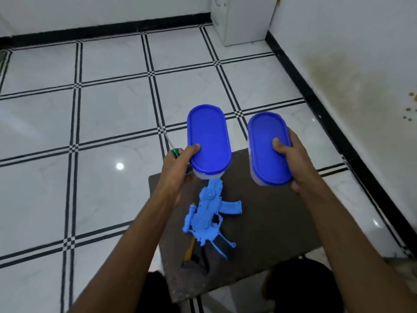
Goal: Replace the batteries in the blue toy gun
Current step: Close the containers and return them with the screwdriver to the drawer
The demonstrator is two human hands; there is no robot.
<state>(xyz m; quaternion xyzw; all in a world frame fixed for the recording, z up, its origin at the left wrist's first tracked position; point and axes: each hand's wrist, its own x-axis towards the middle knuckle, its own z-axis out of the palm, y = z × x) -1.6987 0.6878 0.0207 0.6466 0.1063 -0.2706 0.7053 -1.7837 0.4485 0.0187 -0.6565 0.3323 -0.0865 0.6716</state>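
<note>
Over the mat's far edge: two oval tubs with blue lids, one in each hand, held apart.
Left hand (178,168): grips the left tub (208,141), thumb on the lid; a green-handled screwdriver (172,148) pokes out past its knuckles (whether the fingers hold it, I cannot tell).
Right hand (293,161): wraps the right tub (268,147), thumb on the lid.
Blue toy gun (208,219): lies on the dark mat (270,233) near its left edge, below the left tub.
Mat: on the white tiled floor (101,114).
</note>
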